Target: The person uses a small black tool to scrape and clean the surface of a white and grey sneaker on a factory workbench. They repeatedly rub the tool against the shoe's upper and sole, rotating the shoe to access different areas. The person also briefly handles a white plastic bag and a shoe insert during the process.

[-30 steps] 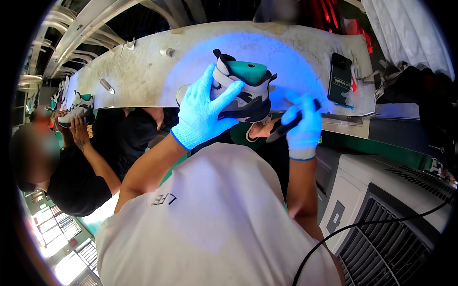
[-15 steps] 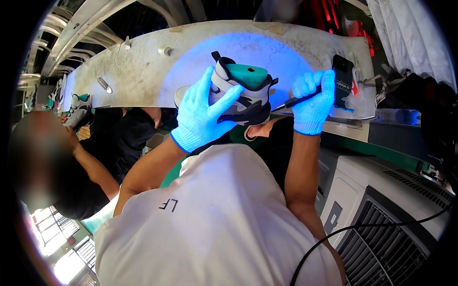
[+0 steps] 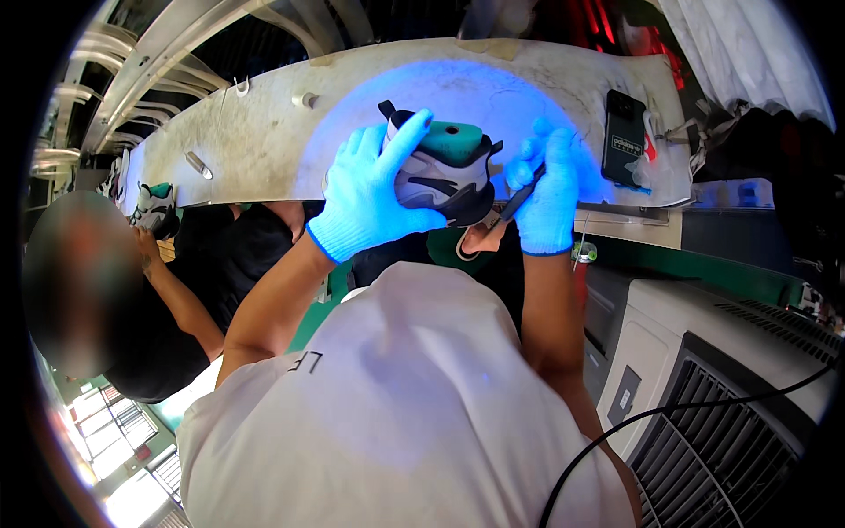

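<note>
A grey, white and black sneaker with a green shoe last in its opening is held at the near edge of the table. My left hand, in a knit glove that looks blue under the light, grips the shoe from its left side. Close to the right side of the shoe, my gloved right hand is closed round a slim dark-handled tool. The tool slants down to the left toward the sole, and I cannot tell whether its tip touches the shoe.
Blue light falls across the worn pale table. A black phone lies to the right beside crumpled clear plastic. On the left, a co-worker holds another sneaker. A grey vented machine with a black cable stands at lower right.
My right hand has moved left and slightly down, bringing the tool close beside the shoe and turning its handle. The sneaker has tilted a little in my left hand.
</note>
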`<action>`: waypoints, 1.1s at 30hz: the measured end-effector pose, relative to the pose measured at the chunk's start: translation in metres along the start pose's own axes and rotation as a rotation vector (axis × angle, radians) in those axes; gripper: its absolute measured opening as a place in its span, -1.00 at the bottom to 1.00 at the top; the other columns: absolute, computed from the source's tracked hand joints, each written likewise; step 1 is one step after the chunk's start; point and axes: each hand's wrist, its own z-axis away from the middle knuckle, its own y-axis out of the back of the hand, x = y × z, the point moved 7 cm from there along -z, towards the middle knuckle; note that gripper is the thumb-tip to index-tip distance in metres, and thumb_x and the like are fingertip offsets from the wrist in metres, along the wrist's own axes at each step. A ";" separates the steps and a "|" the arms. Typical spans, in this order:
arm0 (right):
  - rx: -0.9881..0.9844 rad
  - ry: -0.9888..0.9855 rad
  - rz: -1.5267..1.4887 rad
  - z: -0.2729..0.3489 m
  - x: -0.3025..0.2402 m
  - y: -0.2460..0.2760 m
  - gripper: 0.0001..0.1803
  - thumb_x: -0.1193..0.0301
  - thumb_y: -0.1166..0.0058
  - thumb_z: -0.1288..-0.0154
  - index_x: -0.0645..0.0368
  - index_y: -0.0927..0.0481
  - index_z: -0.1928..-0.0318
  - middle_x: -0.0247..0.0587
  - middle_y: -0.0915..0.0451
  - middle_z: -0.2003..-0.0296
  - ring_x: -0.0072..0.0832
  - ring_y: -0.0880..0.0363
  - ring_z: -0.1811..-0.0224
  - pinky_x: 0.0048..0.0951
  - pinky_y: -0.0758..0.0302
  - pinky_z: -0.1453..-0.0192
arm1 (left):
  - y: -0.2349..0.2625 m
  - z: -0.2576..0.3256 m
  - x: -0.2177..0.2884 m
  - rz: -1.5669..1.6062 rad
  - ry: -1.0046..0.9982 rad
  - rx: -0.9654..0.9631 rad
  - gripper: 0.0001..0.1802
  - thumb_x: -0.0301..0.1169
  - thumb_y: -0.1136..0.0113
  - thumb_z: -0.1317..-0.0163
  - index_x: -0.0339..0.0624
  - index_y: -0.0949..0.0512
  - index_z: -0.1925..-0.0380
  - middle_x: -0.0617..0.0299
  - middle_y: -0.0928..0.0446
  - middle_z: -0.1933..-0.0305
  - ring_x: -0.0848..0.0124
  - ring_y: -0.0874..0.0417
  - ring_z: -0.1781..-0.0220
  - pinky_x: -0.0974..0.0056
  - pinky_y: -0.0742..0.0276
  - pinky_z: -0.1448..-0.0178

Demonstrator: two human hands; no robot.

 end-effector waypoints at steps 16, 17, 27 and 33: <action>0.207 0.041 0.094 0.014 -0.022 -0.003 -0.66 0.24 -0.28 -0.65 0.21 -0.70 -0.20 -0.11 -0.75 0.27 -0.23 -0.77 0.24 -0.22 -0.72 0.14 | 0.000 -0.003 -0.002 0.016 0.005 0.043 0.49 -0.02 -0.90 0.32 -0.09 -0.32 -0.71 -0.03 -0.75 -0.16 -0.07 -0.74 -0.21 -0.04 -0.68 -0.32; 0.186 0.041 0.172 0.006 -0.011 0.000 -0.66 0.25 -0.31 -0.63 0.22 -0.70 -0.20 -0.11 -0.76 0.27 -0.25 -0.74 0.28 -0.24 -0.70 0.14 | -0.001 -0.005 -0.002 0.049 -0.003 0.039 0.49 -0.03 -0.89 0.32 -0.10 -0.32 -0.71 -0.04 -0.73 -0.16 -0.06 -0.75 -0.19 -0.02 -0.69 -0.29; 0.154 -0.108 0.215 -0.012 0.035 0.023 -0.78 0.33 -0.34 -0.57 0.21 -0.76 -0.04 -0.25 -0.74 0.29 -0.43 -0.68 0.31 -0.32 -0.62 0.17 | -0.012 -0.011 -0.016 0.305 0.100 -0.038 0.42 -0.17 -0.85 0.30 0.04 -0.36 -0.72 -0.03 -0.67 -0.11 -0.07 -0.74 -0.11 -0.04 -0.75 -0.18; 0.097 -0.052 0.282 -0.018 0.032 0.019 -0.84 0.41 -0.27 -0.51 0.25 -0.79 0.13 -0.26 -0.73 0.38 -0.47 -0.65 0.37 -0.39 -0.58 0.16 | -0.011 -0.024 -0.017 0.311 0.108 -0.089 0.48 -0.12 -0.88 0.31 0.02 -0.30 -0.75 -0.06 -0.66 -0.10 -0.05 -0.80 -0.05 -0.01 -0.78 -0.16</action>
